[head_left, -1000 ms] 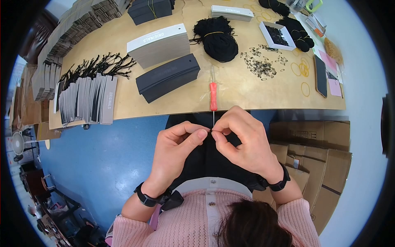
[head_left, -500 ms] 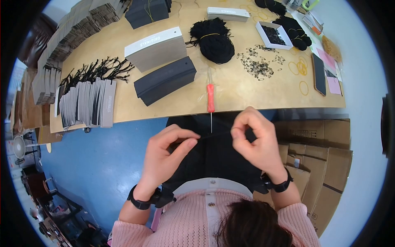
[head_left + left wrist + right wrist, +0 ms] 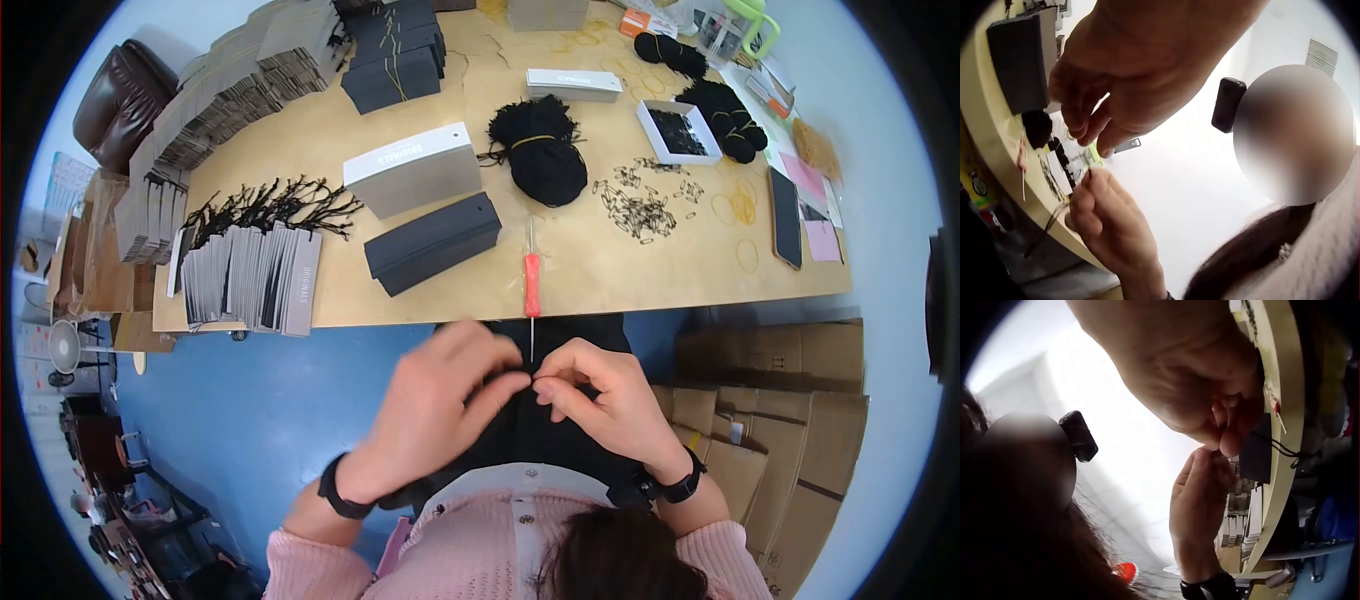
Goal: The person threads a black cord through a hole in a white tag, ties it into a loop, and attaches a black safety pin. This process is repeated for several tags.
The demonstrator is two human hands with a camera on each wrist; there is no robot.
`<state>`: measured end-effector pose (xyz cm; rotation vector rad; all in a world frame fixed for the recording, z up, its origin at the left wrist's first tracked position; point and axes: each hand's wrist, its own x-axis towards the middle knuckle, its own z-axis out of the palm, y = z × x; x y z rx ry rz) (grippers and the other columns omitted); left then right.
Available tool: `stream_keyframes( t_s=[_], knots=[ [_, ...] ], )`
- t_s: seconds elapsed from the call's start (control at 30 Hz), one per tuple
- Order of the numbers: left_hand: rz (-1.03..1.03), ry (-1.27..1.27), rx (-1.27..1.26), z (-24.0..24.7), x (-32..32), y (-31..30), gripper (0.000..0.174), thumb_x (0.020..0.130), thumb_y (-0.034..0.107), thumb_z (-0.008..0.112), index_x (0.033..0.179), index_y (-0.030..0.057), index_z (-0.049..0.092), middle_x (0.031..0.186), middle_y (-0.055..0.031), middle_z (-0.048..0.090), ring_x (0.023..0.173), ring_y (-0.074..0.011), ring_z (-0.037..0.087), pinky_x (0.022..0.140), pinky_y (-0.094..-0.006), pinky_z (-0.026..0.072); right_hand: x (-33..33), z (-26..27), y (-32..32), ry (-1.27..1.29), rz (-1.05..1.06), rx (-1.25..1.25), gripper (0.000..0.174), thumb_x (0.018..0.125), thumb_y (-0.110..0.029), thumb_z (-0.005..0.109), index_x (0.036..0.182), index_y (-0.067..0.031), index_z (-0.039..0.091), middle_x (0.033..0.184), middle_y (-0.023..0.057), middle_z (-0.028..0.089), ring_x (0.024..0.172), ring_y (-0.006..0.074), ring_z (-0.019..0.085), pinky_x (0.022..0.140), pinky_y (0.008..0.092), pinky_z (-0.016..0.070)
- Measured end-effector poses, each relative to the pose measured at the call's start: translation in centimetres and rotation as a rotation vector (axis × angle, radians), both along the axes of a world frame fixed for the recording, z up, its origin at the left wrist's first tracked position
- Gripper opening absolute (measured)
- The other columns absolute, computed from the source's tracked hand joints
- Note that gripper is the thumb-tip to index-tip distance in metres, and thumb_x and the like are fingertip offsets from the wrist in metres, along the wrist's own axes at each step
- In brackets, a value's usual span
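My right hand (image 3: 605, 405) pinches a thin black cord between thumb and forefinger in front of the table edge. In the right wrist view, the cord (image 3: 1277, 445) hangs in a loop below the fingers. Blurred in the head view, my left hand (image 3: 430, 405) has its thumb tip close to the right fingertips and a gap between thumb and forefinger. From the left wrist, nothing shows between its bent fingers. Just beyond the hands, a red-handled tool (image 3: 532, 285) with a thin metal shaft lies on the table, its shaft sticking out over the edge.
Dark tags (image 3: 435, 245) and grey tags (image 3: 415, 180) stand stacked on the table. Corded tags (image 3: 250, 280) are at left. A black cord bundle (image 3: 545, 170), scattered small pins (image 3: 640, 215), a white box (image 3: 665, 157) and a phone (image 3: 786, 220) lie to the right.
The hands drew apart with the cord stretched between them, then came back together. My left hand has swung in toward the right fingertips. The head view has shifted, showing more of the table's far side.
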<state>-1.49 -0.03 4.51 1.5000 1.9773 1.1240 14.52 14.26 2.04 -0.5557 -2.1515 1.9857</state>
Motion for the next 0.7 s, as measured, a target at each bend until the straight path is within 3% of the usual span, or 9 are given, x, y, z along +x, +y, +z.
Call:
stream_keyframes(
  t_s=[0.07,0.13,0.2,0.23,0.3,0.5,0.53,0.6,0.7],
  knots=[
    [0.114,0.266,0.192,0.8,-3.1,2.2,0.023,0.081,0.002,0.073,0.103,0.0031,0.068,0.095,-0.0131,0.06,0.088,-0.0323,0.062,0.074,-0.0402,0.0508,0.3,-0.3,0.5,-0.013,-0.006,0.044,0.01,0.096,-0.01,0.066,0.095,-0.0012,0.062,0.075,0.0045,0.065,0.062,0.0089,0.063,0.058,0.0234,0.0485],
    [0.209,0.591,0.197,1.5,-8.1,4.8,0.031,0.082,0.007,0.073,0.112,0.004,0.068,0.105,-0.0135,0.062,0.1,-0.0344,0.058,0.088,-0.0401,0.0482,0.6,-0.4,0.7,-0.039,-0.043,0.056,0.009,0.095,-0.01,0.067,0.095,-0.0019,0.063,0.07,0.003,0.064,0.06,0.0085,0.06,0.057,0.022,0.0458],
    [0.23,0.717,0.233,1.0,-12.7,7.6,0.033,0.081,0.015,0.076,0.111,0.0044,0.071,0.107,-0.0125,0.065,0.102,-0.0332,0.058,0.091,-0.0409,0.0471,1.1,-0.2,0.8,-0.04,-0.032,0.075,0.009,0.095,-0.009,0.068,0.095,-0.0017,0.063,0.071,0.0032,0.064,0.06,0.0086,0.059,0.058,0.0223,0.0461],
    [0.231,0.72,0.238,0.9,-14.1,8.5,0.033,0.081,0.015,0.076,0.111,0.0044,0.071,0.107,-0.0125,0.065,0.102,-0.0332,0.058,0.091,-0.0409,0.0471,1.3,0.0,0.8,-0.044,-0.027,0.089,0.009,0.094,-0.009,0.068,0.095,-0.0015,0.063,0.072,0.0034,0.064,0.061,0.0086,0.058,0.059,0.0227,0.0464],
    [0.175,0.589,-0.114,0.8,-15.9,9.8,0.036,0.08,0.017,0.078,0.111,0.0011,0.072,0.105,-0.0131,0.07,0.095,-0.0313,0.065,0.086,-0.0361,0.0497,1.7,0.2,0.8,-0.068,-0.035,0.098,0.009,0.092,-0.008,0.069,0.094,-0.0014,0.064,0.074,0.0039,0.064,0.063,0.0089,0.058,0.06,0.0232,0.0474],
    [0.339,0.252,0.007,1.6,-14.6,8.8,0.033,0.076,0.018,0.082,0.104,0.0011,0.075,0.101,-0.0123,0.072,0.094,-0.0298,0.065,0.084,-0.0361,0.0497,2.7,-0.3,1.0,-0.034,-0.038,0.146,0.009,0.09,-0.006,0.071,0.093,-0.0012,0.064,0.077,0.0049,0.065,0.064,0.0112,0.06,0.061,0.024,0.049],
    [0.341,0.25,-0.004,1.9,-13.7,7.8,0.033,0.076,0.018,0.082,0.104,0.0011,0.075,0.101,-0.0123,0.072,0.094,-0.0298,0.065,0.084,-0.0361,0.0497,2.8,-0.5,1.0,-0.038,-0.033,0.136,0.009,0.09,-0.006,0.071,0.093,-0.0012,0.064,0.077,0.0049,0.065,0.064,0.0112,0.06,0.061,0.024,0.049],
    [0.223,0.613,0.024,2.2,-11.4,6.4,0.034,0.074,0.017,0.083,0.102,0.0012,0.075,0.099,-0.0118,0.071,0.093,-0.0295,0.064,0.084,-0.0369,0.049,2.9,-0.5,1.2,-0.04,-0.033,0.151,0.009,0.09,-0.006,0.071,0.093,-0.0011,0.064,0.077,0.0055,0.065,0.064,0.0121,0.061,0.061,0.0243,0.0495],
    [0.191,0.485,-0.018,0.2,-10.3,6.3,0.033,0.073,0.017,0.083,0.1,0.0006,0.074,0.097,-0.0121,0.071,0.093,-0.0295,0.063,0.084,-0.0379,0.0485,2.6,-0.5,1.0,-0.036,-0.017,0.144,0.009,0.09,-0.005,0.071,0.092,-0.0011,0.064,0.077,0.0055,0.065,0.064,0.0126,0.062,0.061,0.0244,0.0502]
  ],
)
